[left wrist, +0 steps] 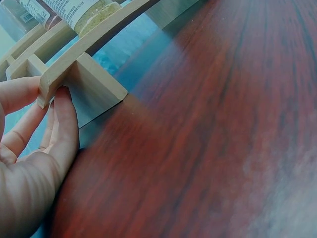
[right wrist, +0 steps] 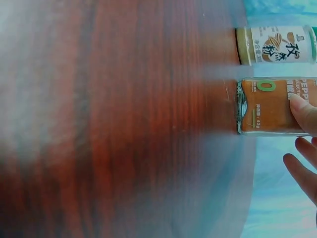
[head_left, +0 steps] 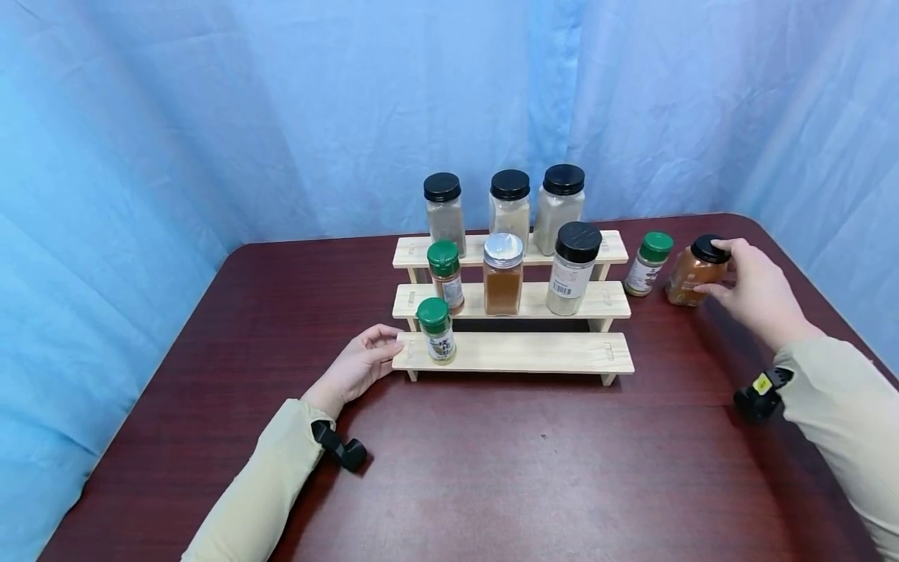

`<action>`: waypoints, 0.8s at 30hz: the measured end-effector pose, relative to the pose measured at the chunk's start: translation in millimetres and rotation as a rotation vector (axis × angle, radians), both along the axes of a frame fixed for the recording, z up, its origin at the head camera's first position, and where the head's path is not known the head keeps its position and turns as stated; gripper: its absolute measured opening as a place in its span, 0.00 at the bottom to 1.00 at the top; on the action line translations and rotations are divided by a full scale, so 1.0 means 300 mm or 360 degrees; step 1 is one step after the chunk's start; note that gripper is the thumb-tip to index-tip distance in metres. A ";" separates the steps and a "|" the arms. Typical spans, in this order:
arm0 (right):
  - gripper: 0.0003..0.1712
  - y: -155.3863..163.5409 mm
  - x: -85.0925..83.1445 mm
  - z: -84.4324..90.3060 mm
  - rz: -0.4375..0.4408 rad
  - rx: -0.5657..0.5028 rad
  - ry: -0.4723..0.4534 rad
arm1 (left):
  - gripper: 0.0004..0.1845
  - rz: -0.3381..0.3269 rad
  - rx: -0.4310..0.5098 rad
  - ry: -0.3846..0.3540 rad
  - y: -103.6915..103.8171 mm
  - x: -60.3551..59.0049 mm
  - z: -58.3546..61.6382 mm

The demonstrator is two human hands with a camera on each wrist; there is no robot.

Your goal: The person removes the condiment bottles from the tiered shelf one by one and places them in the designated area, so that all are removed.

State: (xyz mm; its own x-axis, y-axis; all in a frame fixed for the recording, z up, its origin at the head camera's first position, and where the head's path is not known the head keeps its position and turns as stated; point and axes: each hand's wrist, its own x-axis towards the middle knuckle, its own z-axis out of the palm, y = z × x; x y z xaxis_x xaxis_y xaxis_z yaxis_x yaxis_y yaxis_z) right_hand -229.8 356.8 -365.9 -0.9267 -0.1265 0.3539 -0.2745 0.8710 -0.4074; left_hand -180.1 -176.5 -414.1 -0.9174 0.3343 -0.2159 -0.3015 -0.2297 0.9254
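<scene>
Dark red wood-grain counter (head_left: 534,468) filled the near foreground, both pale beige sleeves coming in from the bottom corners. Left hand (head_left: 358,364) lay low on the counter at the left end of the three-tier light wooden spice rack (head_left: 534,353), grip spread, straight fingers (left wrist: 64,124) touching the end of the bottom tier board and its support leg. Nothing pinched there.

Right hand (head_left: 755,293) was out at the far right of the counter, grip closed round the orange-brown spice jar with black lid (head_left: 695,272), thumb on the label, fingers up by the lid. Jar looked slightly tilted; base at the counter, contact unclear. Right wrist view showed a fingertip (right wrist: 303,110) on the orange label, other fingers loose behind the jar.

Small green-lidded jar with white label (head_left: 647,263) stood upright just left of the held jar, near but apart from it, off the rack's right end.

On the rack: bottom tier had one small green-capped jar (head_left: 437,329) at the left end, close to the left hand. Middle tier carried a green-capped reddish jar (head_left: 445,275), a silver-lidded brown powder jar (head_left: 502,273) and a black-lidded pale powder jar (head_left: 572,268). Top tier carried three black-lidded glass jars of pale powder (head_left: 509,204) in a row. Blue cloth backdrop (head_left: 246,117) behind everything.
</scene>
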 end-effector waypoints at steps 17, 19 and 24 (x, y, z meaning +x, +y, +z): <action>0.37 0.011 -0.039 0.001 -0.0058 0.0000 -0.0056 | 0.14 -0.0008 0.0014 -0.0002 0.000 0.003 -0.004; 0.36 0.011 -0.041 0.001 -0.0057 -0.0008 -0.0068 | 0.14 -0.0007 0.0015 0.0000 0.000 0.002 -0.004; 0.37 0.014 -0.048 0.003 -0.0052 -0.0022 -0.0099 | 0.14 -0.0012 0.0013 0.0014 -0.001 -0.001 -0.004</action>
